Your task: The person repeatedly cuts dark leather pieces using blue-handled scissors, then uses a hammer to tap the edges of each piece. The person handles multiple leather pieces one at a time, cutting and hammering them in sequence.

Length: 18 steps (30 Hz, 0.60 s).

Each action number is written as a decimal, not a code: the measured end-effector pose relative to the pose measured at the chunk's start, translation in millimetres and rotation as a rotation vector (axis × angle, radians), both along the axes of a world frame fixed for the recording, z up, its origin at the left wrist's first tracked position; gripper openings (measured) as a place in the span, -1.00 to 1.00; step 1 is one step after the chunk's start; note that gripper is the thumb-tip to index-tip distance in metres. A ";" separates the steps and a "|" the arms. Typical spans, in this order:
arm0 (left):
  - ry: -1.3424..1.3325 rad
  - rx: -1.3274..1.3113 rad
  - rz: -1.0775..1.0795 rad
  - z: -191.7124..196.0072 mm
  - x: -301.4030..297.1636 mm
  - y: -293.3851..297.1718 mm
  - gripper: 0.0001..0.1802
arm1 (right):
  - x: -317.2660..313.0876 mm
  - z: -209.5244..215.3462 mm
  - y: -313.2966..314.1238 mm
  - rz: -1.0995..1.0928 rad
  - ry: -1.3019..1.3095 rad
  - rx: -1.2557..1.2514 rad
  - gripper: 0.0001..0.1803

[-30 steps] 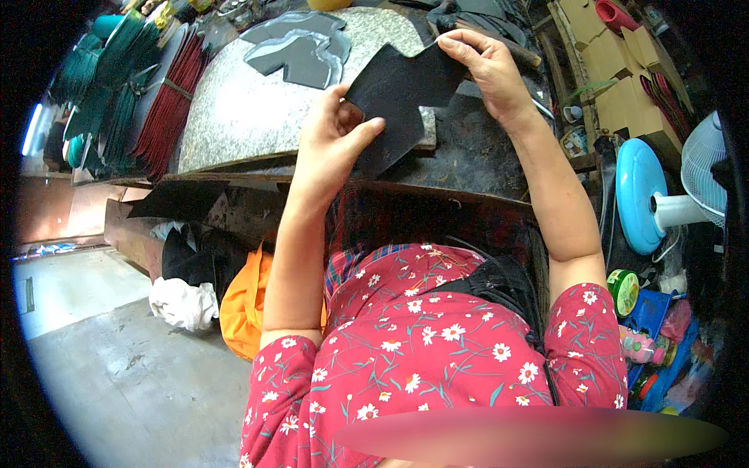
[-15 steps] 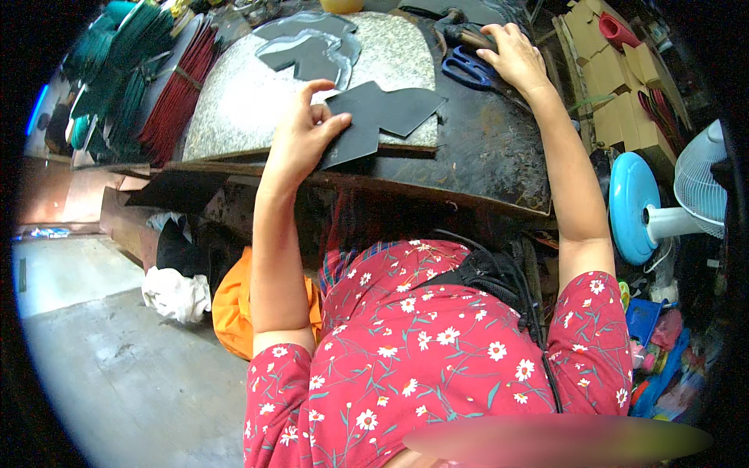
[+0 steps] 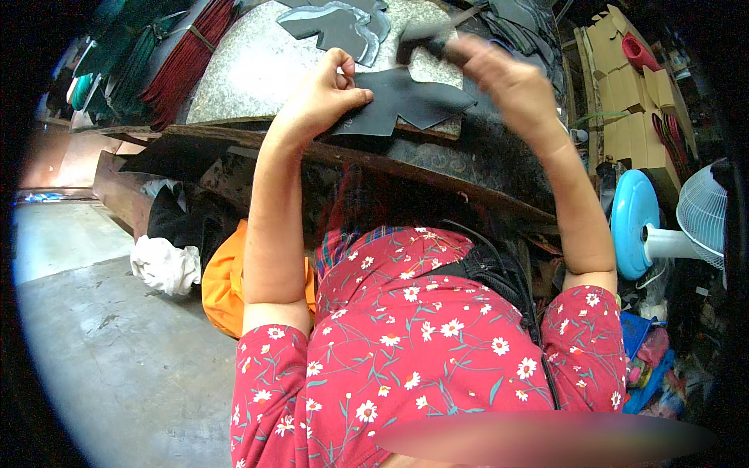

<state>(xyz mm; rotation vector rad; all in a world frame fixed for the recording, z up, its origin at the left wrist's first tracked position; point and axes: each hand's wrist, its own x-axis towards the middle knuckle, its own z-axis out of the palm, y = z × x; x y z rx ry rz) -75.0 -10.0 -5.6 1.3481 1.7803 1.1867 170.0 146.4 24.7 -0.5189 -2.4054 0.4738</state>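
Observation:
My left hand [image 3: 321,100] pinches the left edge of a black, flat, leather-like piece [image 3: 382,97] with pointed lobes. That piece lies over the front edge of a speckled stone slab [image 3: 242,74]. My right hand [image 3: 509,84], smeared by motion, is wrapped round the handle of a hammer [image 3: 425,35]. The hammer's dark head is above the far side of the piece; whether it touches cannot be seen. Behind, on the slab, lie more dark cut pieces [image 3: 339,31] with pale grey edges.
Bundles of dark red cords [image 3: 187,58] and green cords [image 3: 117,58] lie at the far left. Cardboard boxes [image 3: 628,90] stand at the right, near a fan with a blue base [image 3: 633,224]. An orange bag [image 3: 222,285] and white cloth [image 3: 165,265] sit below the bench.
My right hand has come left from the blue-handled scissors' side and now holds a hammer over the slab. My left hand and the black piece have shifted slightly right in the picture.

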 end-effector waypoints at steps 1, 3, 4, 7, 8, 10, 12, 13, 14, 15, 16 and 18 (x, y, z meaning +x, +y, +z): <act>-0.002 -0.003 0.000 0.2 -0.4 0.2 -0.60 | 0.8 2.1 -7.8 -0.079 -0.244 0.019 -0.66; 0.020 0.003 0.002 0.5 -1.5 1.1 -0.61 | 2.6 4.5 -13.0 -0.119 -0.187 0.200 -0.65; 0.040 0.007 0.006 0.1 -1.7 1.5 -0.62 | 4.3 6.5 -12.0 -0.167 -0.170 0.273 -0.65; 0.026 -0.009 0.006 -0.2 -2.6 2.0 -0.63 | 8.4 11.5 -9.8 -0.121 0.037 0.098 -0.65; 0.000 -0.015 0.006 -1.3 -2.3 2.4 -0.64 | 8.4 11.8 -11.1 -0.093 0.129 -0.032 -0.65; 0.033 0.026 -0.009 -3.3 -2.2 3.9 -0.67 | 5.7 10.6 -16.2 -0.171 -0.107 0.066 -0.65; 0.062 0.038 -0.020 -5.1 -2.5 4.0 -0.68 | 3.2 9.1 -21.0 -0.230 -0.324 -0.057 -0.64; 0.074 0.030 -0.025 -5.5 -3.5 3.5 -0.69 | 6.6 11.4 -20.3 -0.220 -0.251 0.053 -0.65; 0.084 0.054 -0.029 -6.3 -4.3 4.2 -0.69 | 7.3 11.0 -19.9 -0.237 -0.249 0.114 -0.65; 0.066 0.034 -0.023 -6.9 -4.2 3.8 -0.69 | 9.7 11.2 -18.7 -0.213 -0.222 0.183 -0.65; 0.052 0.034 -0.026 -7.3 -5.5 3.5 -0.69 | 14.0 12.2 -16.9 -0.193 -0.138 0.233 -0.66; 0.013 0.041 -0.028 -8.7 -5.5 4.4 -0.70 | 17.5 9.2 -15.8 -0.126 0.095 0.065 -0.65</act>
